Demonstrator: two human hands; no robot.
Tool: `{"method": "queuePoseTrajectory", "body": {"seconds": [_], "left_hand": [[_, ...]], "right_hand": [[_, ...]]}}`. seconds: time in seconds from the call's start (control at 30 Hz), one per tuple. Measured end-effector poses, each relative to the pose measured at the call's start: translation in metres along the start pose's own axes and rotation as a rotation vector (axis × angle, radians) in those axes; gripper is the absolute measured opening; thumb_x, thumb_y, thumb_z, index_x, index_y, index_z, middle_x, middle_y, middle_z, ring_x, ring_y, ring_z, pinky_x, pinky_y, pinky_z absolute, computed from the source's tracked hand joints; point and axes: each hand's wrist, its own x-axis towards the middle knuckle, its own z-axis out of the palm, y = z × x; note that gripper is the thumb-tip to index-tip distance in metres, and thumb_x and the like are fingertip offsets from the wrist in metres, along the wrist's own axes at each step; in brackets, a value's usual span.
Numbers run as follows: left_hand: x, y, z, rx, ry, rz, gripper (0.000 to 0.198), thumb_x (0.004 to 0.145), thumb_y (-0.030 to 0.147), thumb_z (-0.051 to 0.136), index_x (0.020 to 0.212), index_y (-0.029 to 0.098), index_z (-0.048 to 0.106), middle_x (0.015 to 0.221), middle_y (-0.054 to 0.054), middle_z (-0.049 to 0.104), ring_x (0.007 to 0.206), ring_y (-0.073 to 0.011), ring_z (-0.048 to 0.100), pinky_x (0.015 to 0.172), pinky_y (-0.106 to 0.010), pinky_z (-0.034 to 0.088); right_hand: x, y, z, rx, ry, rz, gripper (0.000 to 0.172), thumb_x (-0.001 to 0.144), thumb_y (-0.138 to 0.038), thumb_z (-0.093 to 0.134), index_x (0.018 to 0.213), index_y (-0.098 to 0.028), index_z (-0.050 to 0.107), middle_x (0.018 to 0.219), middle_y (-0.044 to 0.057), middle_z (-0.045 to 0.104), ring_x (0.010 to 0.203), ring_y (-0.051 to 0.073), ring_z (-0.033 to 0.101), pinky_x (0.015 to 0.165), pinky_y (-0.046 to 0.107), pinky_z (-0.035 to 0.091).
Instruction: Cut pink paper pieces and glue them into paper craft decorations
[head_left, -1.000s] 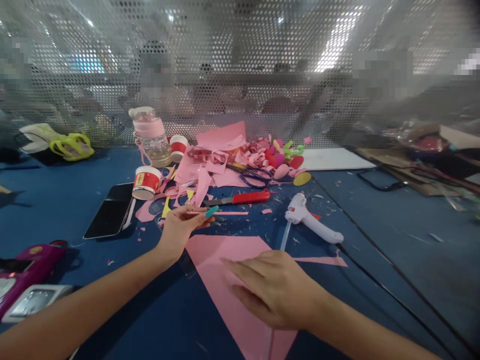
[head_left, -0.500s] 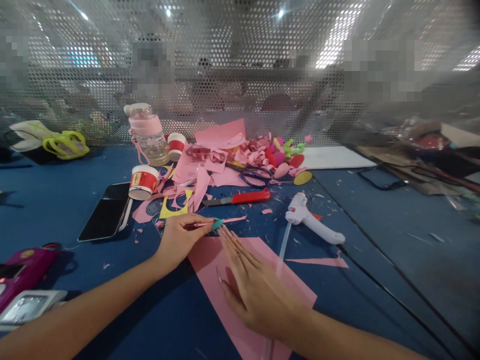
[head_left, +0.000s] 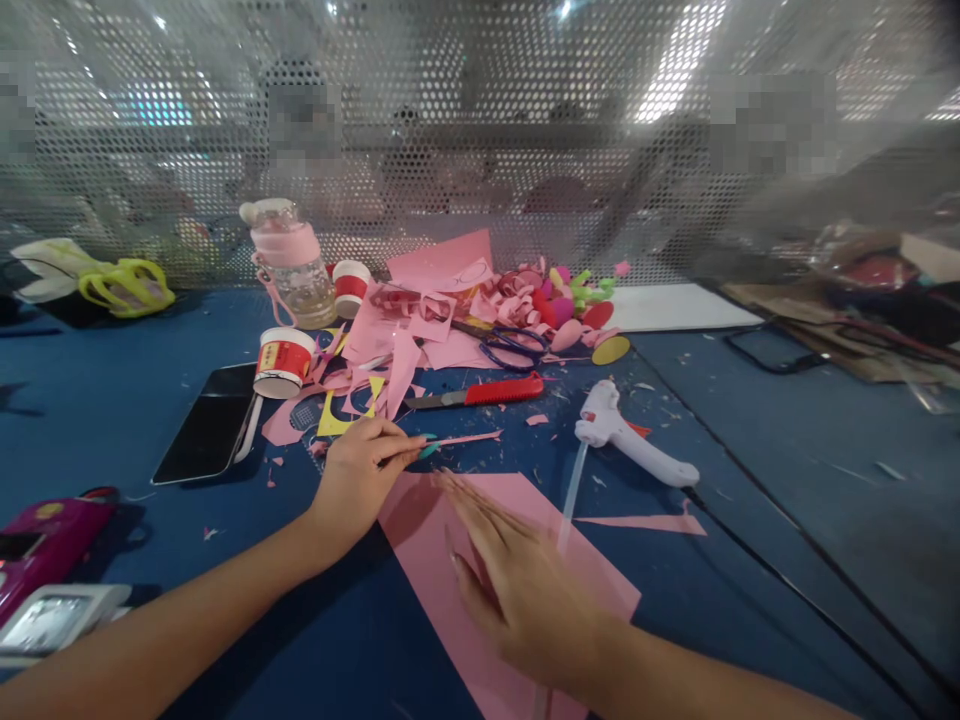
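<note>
My left hand (head_left: 367,475) pinches a narrow pink paper strip (head_left: 469,438) between thumb and fingers, and the strip's free end points right. Over the large pink paper sheet (head_left: 435,560) lies my right hand (head_left: 510,575), flat, with its fingers stretched out and holding nothing. Its fingertips are a little below and right of the left fingertips. A white hot glue gun (head_left: 630,440) rests right of the sheet, its glue stick (head_left: 574,495) reaching down over the sheet's edge. Beyond my hands lies a red-handled utility knife (head_left: 495,391).
A heap of pink paper scraps (head_left: 405,360) holds blue-handled scissors (head_left: 517,348). To the left are a phone (head_left: 206,425), paper cups (head_left: 283,365), a water bottle (head_left: 289,265) and a purple device (head_left: 56,540). The glue gun's black cord (head_left: 795,590) runs toward the lower right.
My right fingertips have drawn back from the strip, slightly down and right. My left hand still pinches the strip and has barely moved. The view has shifted slightly.
</note>
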Motion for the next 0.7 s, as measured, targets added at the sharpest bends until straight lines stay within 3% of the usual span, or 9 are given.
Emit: {"method": "queuePoseTrajectory", "body": {"seconds": [0.13,0.27,0.4,0.5,0.7], "left_hand": [[0.0,-0.002,-0.001,0.182,-0.025,0.16,0.017,0.081,0.023,0.055,0.085,0.024,0.071,0.076,-0.004,0.064,0.074,-0.0169,0.054,0.067,-0.03,0.046],[0.0,0.001,-0.006,0.303,-0.102,0.29,0.024,0.085,0.02,0.048,0.095,0.022,0.069,0.098,-0.007,0.063,0.088,-0.0203,0.053,0.076,-0.036,0.048],[-0.003,0.008,-0.006,0.307,-0.15,0.302,0.03,0.086,0.019,0.044,0.112,0.018,0.06,0.114,-0.009,0.059,0.104,-0.0229,0.053,0.091,-0.04,0.045],[-0.008,0.014,-0.002,0.268,-0.232,0.306,0.037,0.088,0.022,0.039,0.123,0.017,0.05,0.128,-0.01,0.051,0.121,-0.0235,0.044,0.101,-0.042,0.037],[-0.017,0.02,0.005,0.142,-0.458,0.236,0.061,0.089,0.037,0.035,0.141,0.012,0.013,0.139,-0.017,0.035,0.13,-0.0247,0.031,0.103,-0.043,0.033]], "right_hand": [[0.0,0.0,0.0,-0.006,0.001,0.0,0.057,0.079,-0.016,0.039,0.134,-0.004,0.034,0.136,0.018,0.04,0.125,0.023,0.039,0.099,0.04,0.041],[-0.001,0.002,0.001,0.0,0.0,-0.005,0.057,0.079,-0.016,0.039,0.135,-0.005,0.034,0.137,0.016,0.039,0.126,0.022,0.038,0.1,0.039,0.041],[0.0,0.001,0.0,-0.004,-0.012,0.003,0.054,0.079,-0.017,0.038,0.13,0.0,0.039,0.134,0.018,0.042,0.124,0.023,0.041,0.1,0.039,0.04],[0.001,0.0,0.0,-0.003,0.005,0.0,0.051,0.079,-0.016,0.037,0.127,0.0,0.043,0.13,0.019,0.048,0.122,0.024,0.044,0.099,0.039,0.042],[0.002,0.0,0.003,0.04,0.056,0.002,0.042,0.081,-0.016,0.036,0.118,-0.006,0.051,0.12,0.018,0.057,0.115,0.024,0.051,0.096,0.04,0.045]]}}
